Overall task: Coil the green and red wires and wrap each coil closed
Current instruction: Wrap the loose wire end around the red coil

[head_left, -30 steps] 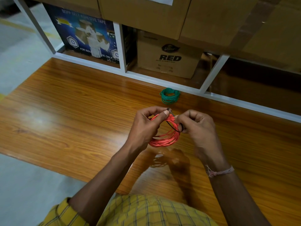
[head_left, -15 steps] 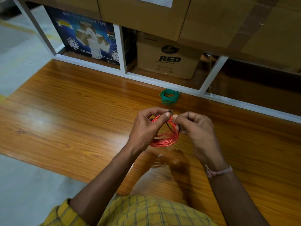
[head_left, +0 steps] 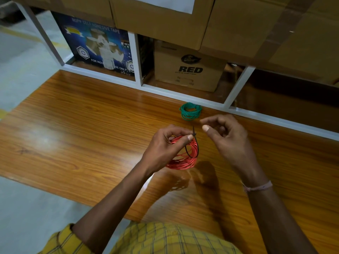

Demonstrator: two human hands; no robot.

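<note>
My left hand [head_left: 166,147] grips the red wire coil [head_left: 183,160] above the wooden table [head_left: 82,136], thumb pressed at its top edge. A thin black tie [head_left: 194,143] loops round the right side of the coil, with its short tail sticking up by my thumb. My right hand [head_left: 227,136] hovers just to the right of the coil, fingers loosely curled and holding nothing. The green wire coil [head_left: 190,111] lies flat on the table near the back rail, beyond both hands.
A white metal shelf frame [head_left: 137,59] runs along the table's far edge. Behind it stand a blue tape carton [head_left: 99,46] and a brown box marked RED [head_left: 189,68]. Larger cardboard boxes [head_left: 256,28] sit above. Grey floor [head_left: 22,74] lies to the left.
My right hand has let go of the black tie and pulled away to the right and up. The left hand keeps holding the red coil.
</note>
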